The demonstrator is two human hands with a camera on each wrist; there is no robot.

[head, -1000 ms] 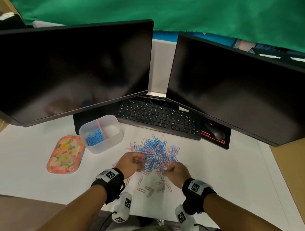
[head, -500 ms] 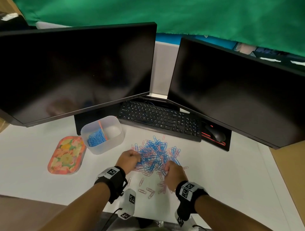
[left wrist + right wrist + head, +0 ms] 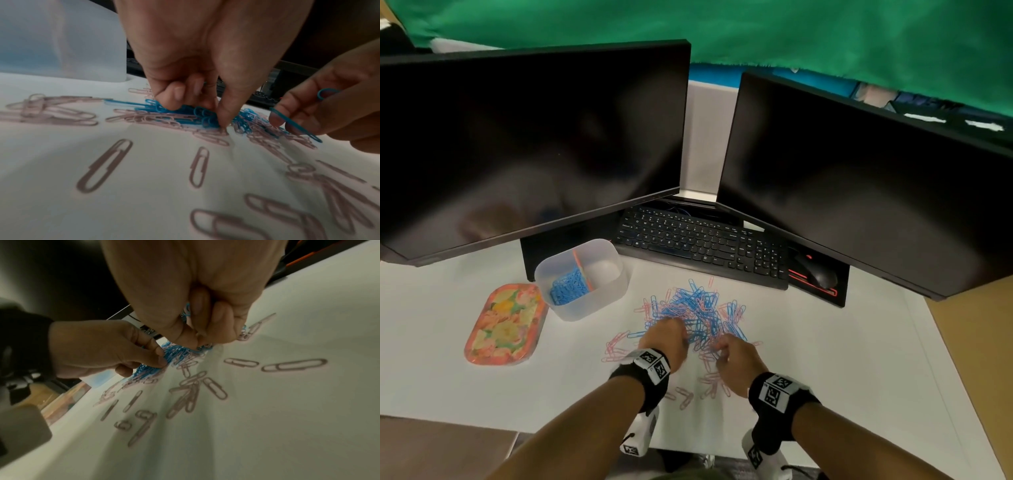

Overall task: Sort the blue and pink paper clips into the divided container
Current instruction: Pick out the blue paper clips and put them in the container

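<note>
A mixed pile of blue and pink paper clips (image 3: 695,308) lies on the white desk. Behind it to the left stands the clear divided container (image 3: 604,291); blue clips (image 3: 568,287) fill its left half, and its right half looks bare. My left hand (image 3: 681,337) is at the pile's near edge, its curled fingers and thumb pinching blue clips (image 3: 185,110). My right hand (image 3: 717,353) is just to the right, fingers curled round blue clips (image 3: 296,125), some showing in the fist (image 3: 187,311). Loose pink clips (image 3: 685,399) lie scattered nearer me.
A flat colourful lid or tray (image 3: 505,323) lies left of the container. A black keyboard (image 3: 705,243) and a mouse (image 3: 822,274) sit behind the pile under two dark monitors (image 3: 530,144). The desk's front edge is close below my wrists.
Both hands stay at the near edge of the pile with small finger movements. The right hand has edged slightly left toward the left hand.
</note>
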